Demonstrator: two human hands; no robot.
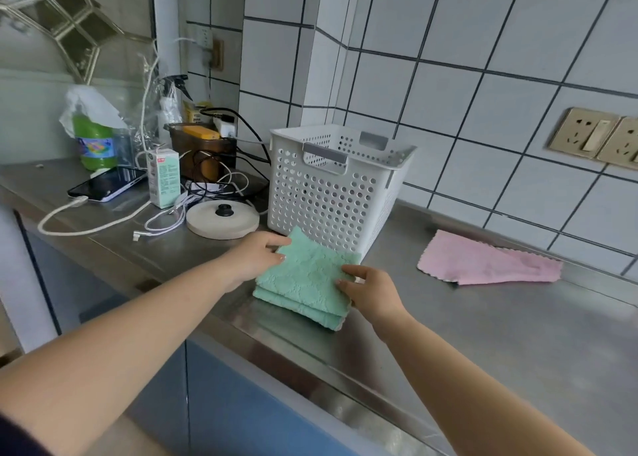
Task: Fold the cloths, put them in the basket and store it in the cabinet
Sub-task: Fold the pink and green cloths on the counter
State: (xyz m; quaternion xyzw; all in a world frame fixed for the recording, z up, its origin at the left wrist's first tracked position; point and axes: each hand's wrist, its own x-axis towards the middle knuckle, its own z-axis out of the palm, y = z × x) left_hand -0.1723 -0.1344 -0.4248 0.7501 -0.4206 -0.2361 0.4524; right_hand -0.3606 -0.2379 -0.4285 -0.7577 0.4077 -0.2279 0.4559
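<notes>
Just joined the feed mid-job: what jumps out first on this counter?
Front and centre, both hands work a folded green cloth at the steel counter's near edge: the left hand pinches its far corner and the right hand has a grip on its right edge. Just behind stands a white perforated basket, and a pink cloth lies unfolded to the right, by the tiled wall.

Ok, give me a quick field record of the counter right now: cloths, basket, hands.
green cloth: folded, on the counter in front of the basket
pink cloth: lying loosely, not neatly folded, right of the basket
basket: white, upright on the counter, no cloth seen inside
left hand: grips the green cloth's far left corner
right hand: holds the green cloth's right edge
</notes>
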